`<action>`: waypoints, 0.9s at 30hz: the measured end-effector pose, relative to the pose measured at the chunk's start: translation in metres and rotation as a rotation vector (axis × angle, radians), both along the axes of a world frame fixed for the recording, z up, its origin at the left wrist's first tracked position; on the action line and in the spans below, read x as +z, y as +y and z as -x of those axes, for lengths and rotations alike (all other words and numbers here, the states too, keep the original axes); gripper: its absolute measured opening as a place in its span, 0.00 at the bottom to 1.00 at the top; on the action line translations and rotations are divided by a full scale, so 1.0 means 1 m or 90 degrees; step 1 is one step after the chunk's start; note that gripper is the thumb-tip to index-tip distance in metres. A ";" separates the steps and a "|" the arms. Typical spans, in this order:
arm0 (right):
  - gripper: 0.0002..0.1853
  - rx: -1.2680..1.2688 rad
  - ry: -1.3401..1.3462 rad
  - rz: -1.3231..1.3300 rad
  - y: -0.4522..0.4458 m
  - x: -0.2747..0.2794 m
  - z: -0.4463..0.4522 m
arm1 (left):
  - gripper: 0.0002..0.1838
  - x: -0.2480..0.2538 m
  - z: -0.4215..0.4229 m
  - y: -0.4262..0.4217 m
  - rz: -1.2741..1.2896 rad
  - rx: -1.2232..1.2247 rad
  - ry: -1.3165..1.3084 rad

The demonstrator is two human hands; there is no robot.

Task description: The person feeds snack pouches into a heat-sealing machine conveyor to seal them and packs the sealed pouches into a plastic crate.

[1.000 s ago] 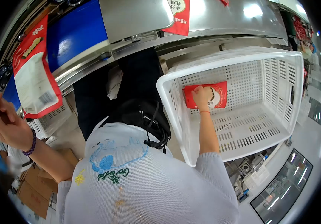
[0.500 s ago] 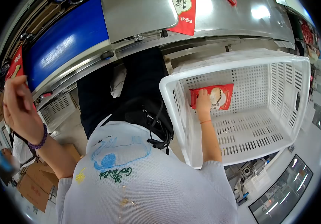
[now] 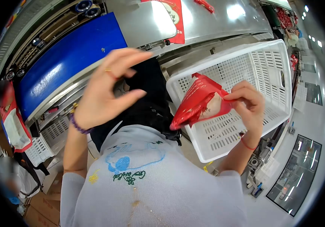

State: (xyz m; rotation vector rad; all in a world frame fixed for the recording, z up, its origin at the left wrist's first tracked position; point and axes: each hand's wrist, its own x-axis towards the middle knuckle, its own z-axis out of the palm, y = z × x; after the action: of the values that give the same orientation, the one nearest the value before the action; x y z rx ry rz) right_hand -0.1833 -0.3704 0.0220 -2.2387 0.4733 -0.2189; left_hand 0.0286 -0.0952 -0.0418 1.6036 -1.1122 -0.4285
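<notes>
My right hand (image 3: 250, 108) pinches one edge of a red snack bag (image 3: 202, 99), which has a pale window panel on its front. The bag hangs tilted above the near left part of a white slotted plastic crate (image 3: 286, 99). Off to the left, my left hand (image 3: 103, 92) is in the air with fingers and thumb apart, holding nothing. It is between the blue conveyor belt (image 3: 71, 62) and the raised bag, pointing toward the bag without touching it.
Beyond my left hand is a metal platform (image 3: 138, 24) with another red bag (image 3: 177, 20) beside it. A small red packet (image 3: 204, 5) lies on the steel table (image 3: 211, 22). At far left are a red-edged bag (image 3: 18, 126), a second white crate (image 3: 39, 149) and cardboard boxes (image 3: 43, 212).
The red bag has come up from inside the crate toward me in my right hand. My left hand has swung right, from the far left toward the middle. The view has shifted slightly.
</notes>
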 end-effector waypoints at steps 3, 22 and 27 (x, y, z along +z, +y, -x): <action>0.13 0.230 -0.061 -0.024 0.031 0.047 -0.048 | 0.48 0.004 0.001 -0.017 0.019 -0.125 -0.095; 0.47 0.626 0.171 -0.478 0.198 -0.169 -0.142 | 0.48 -0.126 0.063 0.189 -0.070 0.266 0.390; 0.47 0.615 0.131 -0.541 0.198 -0.175 -0.143 | 0.49 -0.109 0.071 0.206 -0.110 0.301 0.336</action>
State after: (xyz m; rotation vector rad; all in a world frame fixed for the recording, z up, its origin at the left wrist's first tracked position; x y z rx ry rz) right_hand -0.0403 -0.1727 -0.1533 -1.4224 -0.3931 0.6112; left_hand -0.0426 0.1111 -0.1503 1.7035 -0.2916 -0.5933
